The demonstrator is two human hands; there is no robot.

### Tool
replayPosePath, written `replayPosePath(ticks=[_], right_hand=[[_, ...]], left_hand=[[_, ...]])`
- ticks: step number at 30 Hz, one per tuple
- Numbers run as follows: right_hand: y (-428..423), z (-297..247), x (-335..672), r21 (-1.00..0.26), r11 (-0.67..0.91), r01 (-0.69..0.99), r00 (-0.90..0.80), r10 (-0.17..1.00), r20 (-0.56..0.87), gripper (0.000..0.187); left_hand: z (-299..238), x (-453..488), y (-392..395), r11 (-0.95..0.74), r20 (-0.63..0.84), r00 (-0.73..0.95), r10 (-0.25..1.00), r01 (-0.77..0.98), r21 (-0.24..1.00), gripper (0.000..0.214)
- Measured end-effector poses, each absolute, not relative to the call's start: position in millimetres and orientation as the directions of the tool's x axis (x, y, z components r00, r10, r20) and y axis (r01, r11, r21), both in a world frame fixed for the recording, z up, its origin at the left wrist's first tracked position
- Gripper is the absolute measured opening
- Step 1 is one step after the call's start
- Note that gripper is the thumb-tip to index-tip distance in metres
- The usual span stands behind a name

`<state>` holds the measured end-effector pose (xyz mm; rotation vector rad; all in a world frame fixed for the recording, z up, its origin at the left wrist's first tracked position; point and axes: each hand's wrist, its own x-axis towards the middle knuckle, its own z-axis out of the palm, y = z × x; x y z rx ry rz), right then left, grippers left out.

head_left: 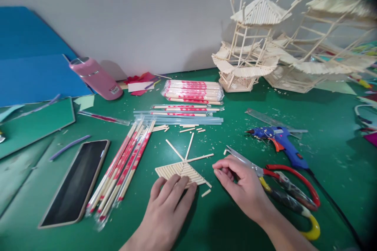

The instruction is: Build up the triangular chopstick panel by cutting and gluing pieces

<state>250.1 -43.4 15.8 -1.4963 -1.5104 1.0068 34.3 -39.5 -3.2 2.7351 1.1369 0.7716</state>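
Observation:
My left hand (pixel 168 208) presses its fingers on the lower edge of a fan-shaped piece of chopsticks (pixel 183 168), holding it on the table. Cut lengths fill part of the piece, while bare sticks spread from its centre at the top. To the right, apart from the piece, my right hand (pixel 243 186) is closed with thumb and forefinger pinched; whatever may be between the tips is too small to make out. A short cut stick (pixel 206 193) lies between the hands. Scissors with red grips (pixel 308 176) and yellow-and-black pliers (pixel 300 210) lie beside and partly behind my right hand.
A blue glue gun (pixel 279 141) lies on the right with its cord. Wrapped chopsticks (pixel 123 164) and a phone (pixel 75 182) are on the left. A chopstick bundle (pixel 193 91), clear-blue glue sticks (pixel 182 120), a pink bottle (pixel 96 76) and a stick pagoda (pixel 250 47) stand or lie behind.

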Motion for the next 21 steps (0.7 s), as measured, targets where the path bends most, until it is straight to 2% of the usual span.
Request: replayPosePath(ticks=[4,12,16,18,21], right_hand=[[-41,18,249,-0.916,0.004,0.401,-0.036,0.999,-0.012,0.011],[-41,15,247,-0.921,-0.006,0.389,-0.045,0.999,-0.025,0.01],[-40,21,249,-0.939,-0.008,0.345,-0.006,1.0,-0.011,0.012],[-47,24,251,-0.959,0.002,0.284,0.03,0.999,0.011,0.007],[-79,17,255,-0.97,0.046,0.238,0.051,0.997,0.06,0.024]], left_hand=[[-1,41,-30,-0.754,0.402,0.649,0.646,0.626,0.199,0.026],[4,46,-26,-0.782,0.425,0.674,0.605,0.603,0.156,0.023],[3,45,-28,-0.785,0.418,0.682,0.6,0.603,0.143,0.023],[2,45,-29,-0.782,0.408,0.683,0.605,0.605,0.147,0.023],[0,43,-30,-0.781,0.381,0.692,0.613,0.603,0.164,0.023]])
